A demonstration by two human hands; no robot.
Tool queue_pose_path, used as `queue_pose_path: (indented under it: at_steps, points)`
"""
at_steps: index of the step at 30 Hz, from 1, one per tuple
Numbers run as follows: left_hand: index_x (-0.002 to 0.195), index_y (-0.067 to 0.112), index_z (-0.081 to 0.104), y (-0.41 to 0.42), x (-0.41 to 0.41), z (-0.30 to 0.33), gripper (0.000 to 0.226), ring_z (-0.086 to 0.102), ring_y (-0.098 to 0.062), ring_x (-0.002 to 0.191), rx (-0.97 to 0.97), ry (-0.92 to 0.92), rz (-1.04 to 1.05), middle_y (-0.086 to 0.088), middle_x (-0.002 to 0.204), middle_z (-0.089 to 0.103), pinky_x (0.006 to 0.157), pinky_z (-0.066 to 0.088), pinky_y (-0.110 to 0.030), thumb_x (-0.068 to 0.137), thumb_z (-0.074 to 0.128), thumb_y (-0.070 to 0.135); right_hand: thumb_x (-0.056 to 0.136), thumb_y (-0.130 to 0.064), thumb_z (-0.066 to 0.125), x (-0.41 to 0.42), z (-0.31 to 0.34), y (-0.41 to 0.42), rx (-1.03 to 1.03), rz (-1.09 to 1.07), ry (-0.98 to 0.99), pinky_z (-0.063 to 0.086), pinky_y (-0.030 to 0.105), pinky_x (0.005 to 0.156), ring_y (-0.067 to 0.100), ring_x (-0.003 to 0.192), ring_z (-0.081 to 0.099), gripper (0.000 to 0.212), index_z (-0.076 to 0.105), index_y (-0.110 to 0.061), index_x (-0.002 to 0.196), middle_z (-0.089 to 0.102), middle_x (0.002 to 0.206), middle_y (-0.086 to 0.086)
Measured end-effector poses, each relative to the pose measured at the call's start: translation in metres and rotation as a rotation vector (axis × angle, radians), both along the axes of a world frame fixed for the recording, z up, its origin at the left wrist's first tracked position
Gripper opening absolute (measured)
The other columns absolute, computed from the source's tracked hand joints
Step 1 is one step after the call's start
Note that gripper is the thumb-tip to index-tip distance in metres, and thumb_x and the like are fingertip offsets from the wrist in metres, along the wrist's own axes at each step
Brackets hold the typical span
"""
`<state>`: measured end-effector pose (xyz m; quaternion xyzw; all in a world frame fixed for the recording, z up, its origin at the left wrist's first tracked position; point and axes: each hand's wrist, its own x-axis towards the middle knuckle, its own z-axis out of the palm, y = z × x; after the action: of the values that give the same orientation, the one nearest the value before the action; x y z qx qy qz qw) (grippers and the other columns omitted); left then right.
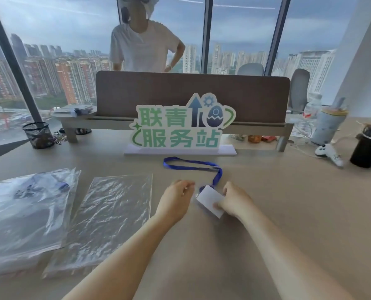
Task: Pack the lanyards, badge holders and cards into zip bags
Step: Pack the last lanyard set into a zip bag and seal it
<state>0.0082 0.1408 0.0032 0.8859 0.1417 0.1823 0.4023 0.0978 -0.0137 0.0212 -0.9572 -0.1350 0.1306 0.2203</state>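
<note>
A blue lanyard lies looped on the desk, its lower end running down to a clear badge holder with a white card. My right hand grips the card at its right edge. My left hand sits just left of the holder, fingers curled near its edge; whether it pinches the holder is unclear. An empty clear zip bag lies flat to the left. Further left, a second zip bag has blue lanyards inside.
A green and white standing sign is just behind the lanyard. A black mesh pen cup stands at the back left. At the right are a dark cup, a white game controller and a tumbler. A person stands behind the desk divider.
</note>
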Motion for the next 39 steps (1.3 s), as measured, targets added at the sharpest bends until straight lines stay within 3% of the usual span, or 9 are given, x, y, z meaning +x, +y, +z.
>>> queue_pose_path:
  at_steps: [5, 9, 14, 16, 21, 26, 31, 35, 39]
  points:
    - [0.135, 0.023, 0.050, 0.002, 0.016, 0.016, 0.056, 0.049, -0.007, 0.124, -0.755, -0.095, -0.171, 0.003, 0.133, 0.057, 0.112, 0.030, -0.036, 0.098, 0.021, 0.054, 0.090, -0.011, 0.062, -0.004, 0.022, -0.042, 0.587, 0.053, 0.121, 0.040, 0.025, 0.043, 0.015, 0.040, 0.050, 0.020, 0.049, -0.015, 0.075, 0.057, 0.066, 0.004]
    - [0.127, 0.018, 0.056, -0.030, 0.021, 0.039, 0.067, 0.058, -0.016, 0.111, -1.025, -0.140, -0.375, 0.000, 0.106, 0.070, 0.109, 0.033, -0.034, 0.098, 0.007, 0.055, 0.095, -0.013, 0.057, -0.026, 0.061, -0.070, 1.000, 0.082, 0.263, 0.032, 0.018, 0.032, 0.014, 0.030, 0.043, 0.009, 0.058, -0.008, 0.088, 0.061, 0.066, 0.008]
    - [0.102, 0.014, 0.066, -0.067, 0.003, 0.058, 0.047, 0.062, -0.026, 0.076, -0.742, -0.053, -0.473, -0.011, 0.072, 0.064, 0.071, 0.046, -0.026, 0.103, 0.026, 0.038, 0.094, -0.018, 0.058, -0.039, 0.085, -0.073, 1.335, -0.034, 0.311, 0.030, 0.016, 0.030, 0.011, 0.027, 0.041, 0.008, 0.063, -0.015, 0.089, 0.064, 0.073, 0.007]
    - [0.105, 0.006, 0.064, -0.073, -0.006, 0.057, 0.036, 0.054, -0.023, 0.061, -0.617, -0.034, -0.475, -0.002, 0.056, 0.049, 0.066, 0.044, -0.028, 0.103, 0.032, 0.023, 0.094, -0.018, 0.060, -0.037, 0.092, -0.073, 1.285, -0.098, 0.122, 0.032, 0.017, 0.034, 0.012, 0.030, 0.042, 0.007, 0.064, -0.012, 0.096, 0.064, 0.073, 0.009]
    - [0.086, 0.015, 0.068, -0.083, -0.034, 0.078, 0.030, 0.052, -0.015, 0.053, -0.006, 0.293, -0.433, 0.003, 0.064, 0.052, 0.059, 0.050, -0.035, 0.095, 0.044, 0.031, 0.092, -0.028, 0.062, -0.040, 0.098, -0.080, 0.368, 0.121, -0.691, 0.046, 0.028, 0.072, 0.024, 0.091, 0.068, 0.025, 0.069, -0.025, 0.116, 0.075, 0.108, -0.001]
    - [0.087, 0.024, 0.066, -0.066, -0.057, 0.111, 0.024, 0.046, -0.001, 0.055, 0.382, 0.240, -0.465, 0.014, 0.063, 0.050, 0.053, 0.033, -0.021, 0.096, 0.047, 0.035, 0.090, -0.030, 0.064, -0.052, 0.108, -0.090, -0.076, 0.529, -0.315, 0.049, 0.028, 0.082, 0.011, 0.099, 0.066, 0.013, 0.070, -0.037, 0.100, 0.074, 0.105, -0.010]
    - [0.073, 0.026, 0.064, -0.051, -0.061, 0.121, 0.021, 0.040, -0.012, 0.051, -0.031, 0.066, -0.516, 0.011, 0.054, 0.045, 0.053, 0.036, -0.028, 0.092, 0.057, 0.030, 0.084, -0.012, 0.074, -0.059, 0.118, -0.107, 0.434, 0.627, 0.149, 0.046, 0.015, 0.060, 0.001, 0.071, 0.066, 0.013, 0.077, -0.023, 0.091, 0.076, 0.081, -0.007]
    - [0.073, 0.016, 0.064, -0.055, -0.070, 0.115, 0.022, 0.034, -0.020, 0.056, -0.409, -0.052, -0.568, -0.010, 0.064, 0.042, 0.051, 0.030, -0.026, 0.090, 0.051, 0.012, 0.066, -0.038, 0.084, -0.063, 0.118, -0.108, 0.984, 0.556, 0.219, 0.035, 0.018, 0.039, 0.006, 0.042, 0.040, 0.023, 0.077, -0.024, 0.083, 0.060, 0.062, -0.006]
    - [0.086, 0.013, 0.062, -0.065, -0.070, 0.102, 0.026, 0.030, -0.013, 0.048, -0.389, 0.046, -0.485, 0.005, 0.055, 0.037, 0.047, 0.029, -0.027, 0.099, 0.041, 0.018, 0.086, -0.018, 0.068, -0.068, 0.125, -0.095, 1.130, 0.280, 0.027, 0.030, 0.020, 0.037, 0.007, 0.035, 0.035, 0.012, 0.070, -0.014, 0.096, 0.058, 0.059, -0.008]
